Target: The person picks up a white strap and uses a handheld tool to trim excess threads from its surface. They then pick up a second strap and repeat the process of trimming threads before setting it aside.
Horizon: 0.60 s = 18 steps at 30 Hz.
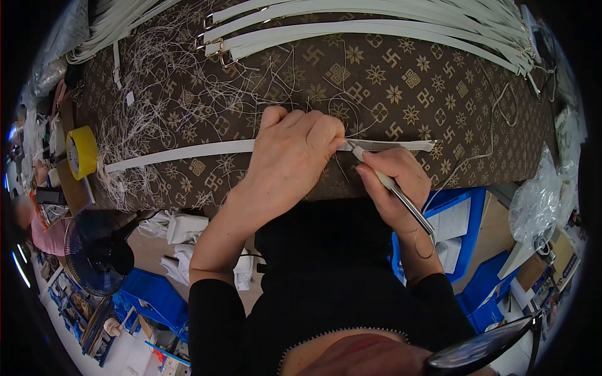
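Note:
A narrow white belt [188, 152] lies across the patterned brown cloth, its small buckle [435, 145] at the right end. My left hand [290, 153] is closed over the middle of this belt, fingers bent and pressing it. In my right hand [396, 182] is a pen-shaped tool [384, 178] with a pale grip and a shiny metal rear part. Its tip points at the belt just beside my left fingertips; whether it touches cannot be made out. A thin cord or thread loops near the tool's back end.
Several white belts with gold buckles [376, 28] lie along the far side, more white straps [122, 28] at the far left. Loose threads [157, 106] litter the cloth. Yellow tape [82, 152] stands at the left edge. A fan [99, 252] and blue bins [464, 235] are below.

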Available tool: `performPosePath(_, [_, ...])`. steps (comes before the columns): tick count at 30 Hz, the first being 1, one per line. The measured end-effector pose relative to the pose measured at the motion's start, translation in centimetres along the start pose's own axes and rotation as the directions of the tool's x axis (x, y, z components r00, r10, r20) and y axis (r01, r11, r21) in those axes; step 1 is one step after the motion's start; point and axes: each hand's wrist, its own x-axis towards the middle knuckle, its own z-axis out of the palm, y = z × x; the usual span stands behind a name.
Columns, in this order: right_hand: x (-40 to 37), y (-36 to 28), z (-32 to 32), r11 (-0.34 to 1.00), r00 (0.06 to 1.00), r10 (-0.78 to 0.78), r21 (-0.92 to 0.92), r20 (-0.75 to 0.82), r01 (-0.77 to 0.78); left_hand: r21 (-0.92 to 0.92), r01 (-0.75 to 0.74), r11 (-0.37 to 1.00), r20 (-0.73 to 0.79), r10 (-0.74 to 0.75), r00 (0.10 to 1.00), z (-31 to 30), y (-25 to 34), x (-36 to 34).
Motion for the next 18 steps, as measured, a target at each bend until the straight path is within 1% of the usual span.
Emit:
performPosePath(2, [-0.02, 0.02, 0.02, 1.0, 1.0, 0.003, 0.005, -0.003, -0.003, 0.0, 0.0, 1.0, -0.004, 0.0, 1.0, -0.07, 0.04, 0.0])
performPosePath(4, [0.02, -0.02, 0.01, 1.0, 1.0, -0.001, 0.002, -0.002, 0.001, -0.017, 0.026, 1.0, 0.046, -0.025, 0.999, -0.31, 0.14, -0.01])
performPosePath(14, [0.1, 0.11, 0.02, 1.0, 1.0, -0.024, 0.002, -0.005, 0.024, -0.041, 0.031, 0.999, 0.051, -0.029, 0.998, -0.39, 0.08, -0.01])
performPosePath(16, [0.13, 0.15, 0.01, 0.999, 0.999, -0.045, 0.014, -0.001, 0.045, -0.056, 0.05, 0.997, 0.063, -0.047, 0.997, -0.48, 0.1, 0.01])
performPosePath(18, [0.03, 0.07, -0.18, 0.999, 0.999, -0.034, 0.023, 0.002, 0.034, -0.056, 0.056, 0.997, 0.062, -0.052, 0.997, -0.47, 0.08, -0.01])
